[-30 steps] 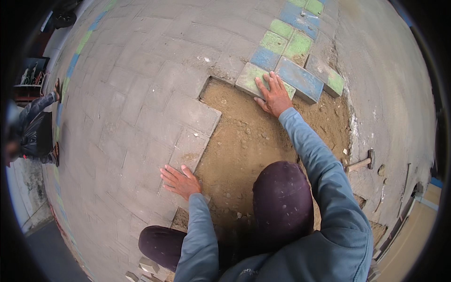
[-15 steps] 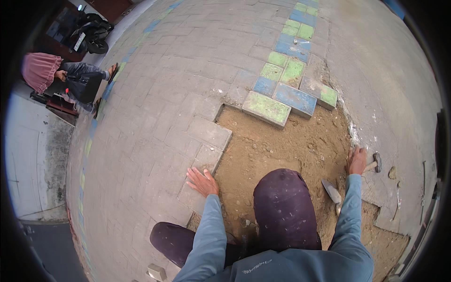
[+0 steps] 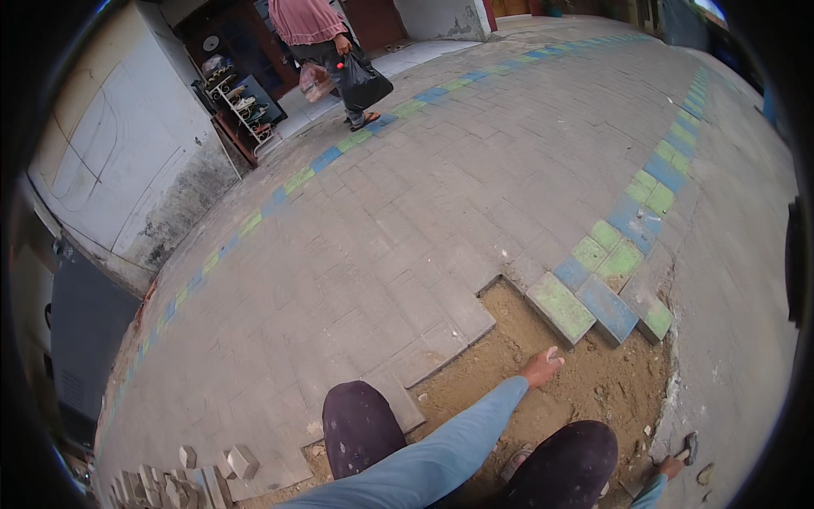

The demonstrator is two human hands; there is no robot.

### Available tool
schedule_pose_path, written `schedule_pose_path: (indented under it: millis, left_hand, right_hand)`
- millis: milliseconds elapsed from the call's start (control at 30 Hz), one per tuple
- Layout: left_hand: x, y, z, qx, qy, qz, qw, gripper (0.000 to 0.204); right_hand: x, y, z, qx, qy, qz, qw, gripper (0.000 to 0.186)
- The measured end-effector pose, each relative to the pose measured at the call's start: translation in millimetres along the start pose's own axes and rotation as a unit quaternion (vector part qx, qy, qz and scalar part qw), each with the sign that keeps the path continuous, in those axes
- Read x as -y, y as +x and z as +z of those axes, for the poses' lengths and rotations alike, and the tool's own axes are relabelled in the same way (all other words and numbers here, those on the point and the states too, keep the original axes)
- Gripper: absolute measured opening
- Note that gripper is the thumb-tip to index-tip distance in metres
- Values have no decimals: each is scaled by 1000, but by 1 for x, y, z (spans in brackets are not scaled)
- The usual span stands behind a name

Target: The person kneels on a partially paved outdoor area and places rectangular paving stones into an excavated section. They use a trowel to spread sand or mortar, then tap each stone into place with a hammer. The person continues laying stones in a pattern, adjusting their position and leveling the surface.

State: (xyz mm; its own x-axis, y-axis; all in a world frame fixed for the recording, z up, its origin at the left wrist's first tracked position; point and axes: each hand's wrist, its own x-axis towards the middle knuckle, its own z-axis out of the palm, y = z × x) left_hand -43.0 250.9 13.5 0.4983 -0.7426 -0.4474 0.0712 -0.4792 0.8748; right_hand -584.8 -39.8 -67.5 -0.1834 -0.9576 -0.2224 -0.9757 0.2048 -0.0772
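Over the sandy patch [image 3: 585, 382], my left hand [image 3: 541, 368] reaches forward and right with bare fingers partly apart; it appears to hold nothing. Just beyond it are the exposed edges of the pavers: a green-painted paver [image 3: 561, 307], a blue-painted paver [image 3: 607, 309] and a grey paver with a green end [image 3: 649, 312]. At the lower right, my right hand [image 3: 671, 466] is closed around the short handle of a hammer [image 3: 691, 447], whose dark head lies on the concrete side. My knees rise on both sides of my left forearm.
Several loose paving blocks [image 3: 170, 485] are piled at the lower left. Grey pavers [image 3: 356, 263] spread left of the sand, and a concrete strip [image 3: 729, 339] runs along the right. A person with a black plastic bag [image 3: 365, 82] stands near a shoe rack [image 3: 246, 109] at a doorway.
My view has swung left and upward. My left hand has left the grey paver edge and stretched forward over the sand. My right hand has closed on the hammer handle.
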Motion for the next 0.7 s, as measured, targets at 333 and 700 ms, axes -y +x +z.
schedule_pose_path:
  millis: [333,700]
  left_hand:
    - [-26,46,29,16,-419,-19,908,87]
    - [-45,48,39,-11,-476,-26,879,88]
  right_hand:
    - [114,-157,-124,179,529,-88,825,21]
    - [409,-190,-103,50,145,-518,842,33]
